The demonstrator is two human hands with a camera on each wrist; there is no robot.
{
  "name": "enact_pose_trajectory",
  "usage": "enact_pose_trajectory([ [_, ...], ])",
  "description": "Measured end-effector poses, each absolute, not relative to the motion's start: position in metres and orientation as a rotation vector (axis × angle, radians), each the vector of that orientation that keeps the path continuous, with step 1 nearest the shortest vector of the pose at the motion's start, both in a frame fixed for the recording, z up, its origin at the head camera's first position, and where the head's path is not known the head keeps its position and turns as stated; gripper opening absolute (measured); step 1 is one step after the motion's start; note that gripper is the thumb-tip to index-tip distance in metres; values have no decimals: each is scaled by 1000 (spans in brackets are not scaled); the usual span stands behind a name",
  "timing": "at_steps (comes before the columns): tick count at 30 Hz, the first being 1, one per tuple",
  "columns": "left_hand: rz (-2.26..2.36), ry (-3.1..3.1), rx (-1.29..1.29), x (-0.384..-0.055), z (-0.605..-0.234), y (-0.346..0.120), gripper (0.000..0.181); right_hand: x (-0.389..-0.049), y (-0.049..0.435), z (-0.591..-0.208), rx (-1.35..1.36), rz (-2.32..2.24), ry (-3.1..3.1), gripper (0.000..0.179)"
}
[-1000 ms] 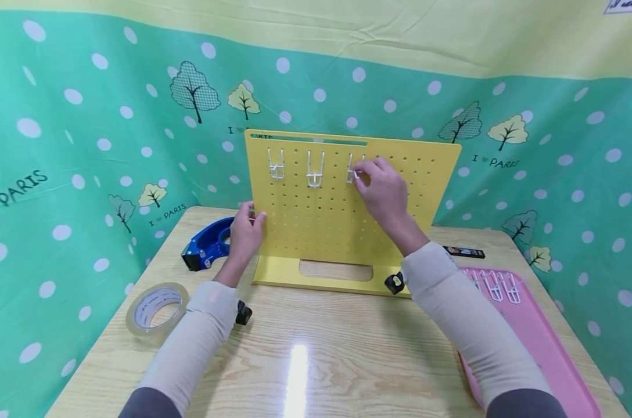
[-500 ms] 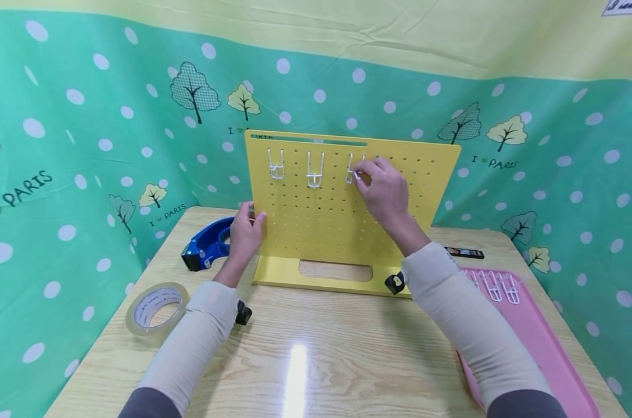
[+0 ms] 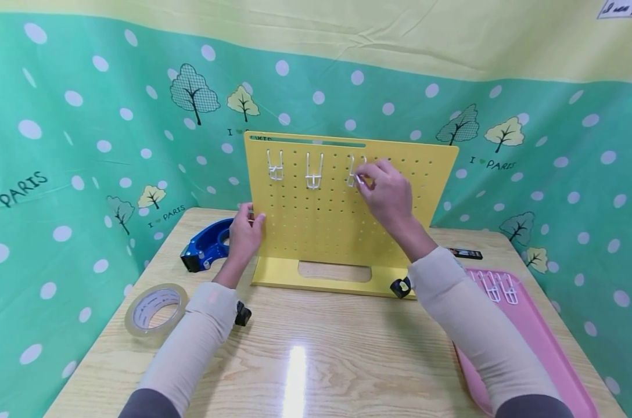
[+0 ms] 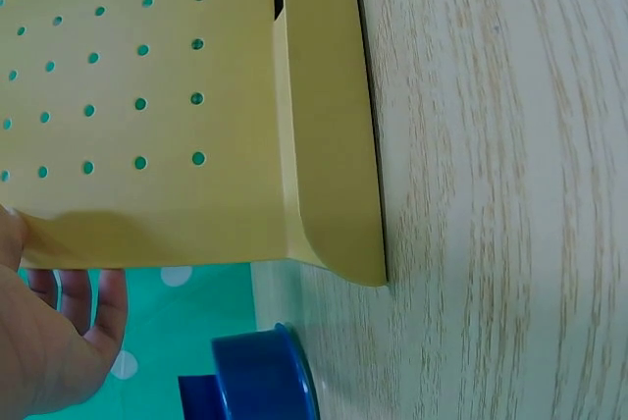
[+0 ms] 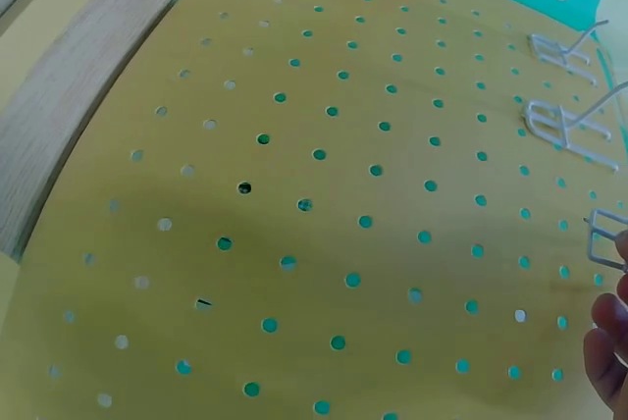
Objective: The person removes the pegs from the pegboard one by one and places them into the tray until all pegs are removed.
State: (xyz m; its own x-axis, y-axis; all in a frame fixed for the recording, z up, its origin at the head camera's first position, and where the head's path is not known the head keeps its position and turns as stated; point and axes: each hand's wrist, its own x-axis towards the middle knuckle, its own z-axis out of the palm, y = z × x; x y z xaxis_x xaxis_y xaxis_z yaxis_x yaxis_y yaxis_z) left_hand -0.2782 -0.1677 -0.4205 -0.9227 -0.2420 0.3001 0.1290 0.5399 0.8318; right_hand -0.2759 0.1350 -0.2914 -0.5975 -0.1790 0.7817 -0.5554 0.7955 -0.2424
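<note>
A yellow pegboard (image 3: 316, 226) stands upright on its own base on the table. My left hand (image 3: 246, 231) grips its left edge, thumb on the front face and fingers behind, as the left wrist view shows. Near the board's top, my right hand (image 3: 389, 191) pinches a white wire hook (image 3: 351, 173) lying against the holes; the fingers partly hide it. Two more white wire hooks hang to its left, a far-left hook (image 3: 276, 167) and a middle hook (image 3: 313, 172). In the right wrist view the fingertips (image 5: 608, 327) sit at the hook's lower end.
On the right a pink tray (image 3: 541, 342) carries several white wire hooks (image 3: 496, 286). A blue tape dispenser (image 3: 206, 247) and a roll of clear tape (image 3: 156, 309) lie on the left. Behind the right arm is a small black box (image 3: 466, 253). A patterned curtain surrounds the table.
My right hand, still pinching the hook, has shifted slightly right and down, and the hook's lower end has moved a little with it. The left hand keeps its place on the board's edge.
</note>
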Motion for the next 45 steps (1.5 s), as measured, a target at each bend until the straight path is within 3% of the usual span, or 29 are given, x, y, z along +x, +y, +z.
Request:
enact_pose_trajectory([
  [18,-1356,-2398,82,-278,-418,-168,31,-245,206,-312,503,625,-2404,10],
  [45,-1349,-2427,99,-278,-420,-168,32,-181,335,-383,418,542,-3059,8],
])
